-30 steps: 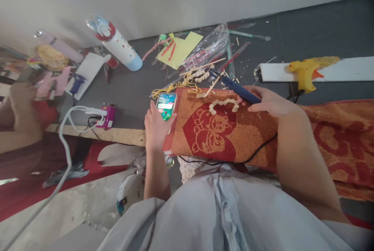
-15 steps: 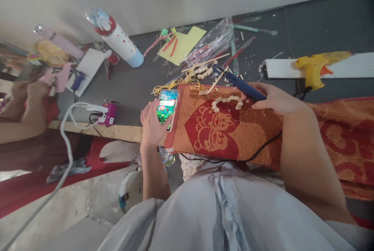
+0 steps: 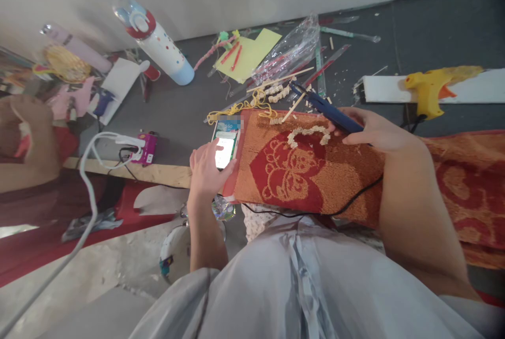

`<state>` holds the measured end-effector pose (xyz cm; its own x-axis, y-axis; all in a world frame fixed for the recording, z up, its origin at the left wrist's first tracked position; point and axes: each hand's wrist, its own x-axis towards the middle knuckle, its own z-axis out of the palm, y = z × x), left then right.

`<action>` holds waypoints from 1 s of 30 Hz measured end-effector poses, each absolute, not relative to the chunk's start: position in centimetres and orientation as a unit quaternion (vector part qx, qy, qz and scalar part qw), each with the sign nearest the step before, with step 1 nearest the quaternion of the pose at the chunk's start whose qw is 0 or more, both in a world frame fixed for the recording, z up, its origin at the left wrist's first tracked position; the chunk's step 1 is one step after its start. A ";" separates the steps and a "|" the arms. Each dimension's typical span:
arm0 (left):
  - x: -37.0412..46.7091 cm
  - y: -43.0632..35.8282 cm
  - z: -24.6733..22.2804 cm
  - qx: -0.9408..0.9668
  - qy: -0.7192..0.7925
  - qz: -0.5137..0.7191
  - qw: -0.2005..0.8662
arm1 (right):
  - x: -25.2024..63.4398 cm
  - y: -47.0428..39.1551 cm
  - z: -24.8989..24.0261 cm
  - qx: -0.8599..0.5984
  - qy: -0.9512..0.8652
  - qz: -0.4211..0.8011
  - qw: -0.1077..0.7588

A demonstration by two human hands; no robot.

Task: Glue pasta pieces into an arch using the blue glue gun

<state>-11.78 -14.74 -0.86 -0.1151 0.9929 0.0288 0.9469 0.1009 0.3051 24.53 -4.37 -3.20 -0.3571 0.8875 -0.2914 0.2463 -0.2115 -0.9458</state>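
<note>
My left hand [image 3: 207, 170] lies over the lower left of a phone [image 3: 225, 152], its fingers apart and touching the lit screen, which shows a white panel. My right hand [image 3: 365, 129] is closed round the handle of a dark blue cutter-like tool [image 3: 333, 115], whose tip points up and left at a pale stick [image 3: 294, 107]. Below the tool, a curved chain of small pale pieces [image 3: 309, 130] rests on the orange and red towel [image 3: 351, 170]. Yellow string [image 3: 258, 103] loops along the towel's top left edge.
A yellow glue gun [image 3: 426, 91] lies on a white strip at the right. Behind are clear plastic wrap [image 3: 298, 47], yellow paper [image 3: 256, 55] and a dotted bottle [image 3: 161, 49]. At the left are a purple power adapter [image 3: 147, 148], a white cable [image 3: 90, 186] and another person's arm [image 3: 33, 144].
The phone screen has switched from a colourful green picture to a mostly white panel. My left fingers have shifted on it. The other person's arm has moved. My right hand still holds the tool.
</note>
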 end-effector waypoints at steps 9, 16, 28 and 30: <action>-12.0 -14.8 -1.1 0.667 0.731 0.118 0.082 | 24.6 -4.2 -3.3 -0.482 -0.585 0.598 0.261; -12.1 -15.0 -0.9 0.668 0.731 0.115 0.081 | 24.6 -4.4 -3.1 -0.487 -0.580 0.601 0.257; -12.6 -16.4 -0.1 0.663 0.738 0.107 0.068 | 24.3 -4.7 -2.8 -0.494 -0.568 0.601 0.269; -12.6 -16.3 -0.1 0.664 0.735 0.117 0.064 | 24.3 -4.6 -2.9 -0.493 -0.570 0.600 0.269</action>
<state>-12.59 -16.30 -0.12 -0.1088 0.9922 0.0608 0.9624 0.0898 0.2564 24.29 -4.64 -2.91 -0.3685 0.8848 -0.2851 0.2400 -0.2058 -0.9487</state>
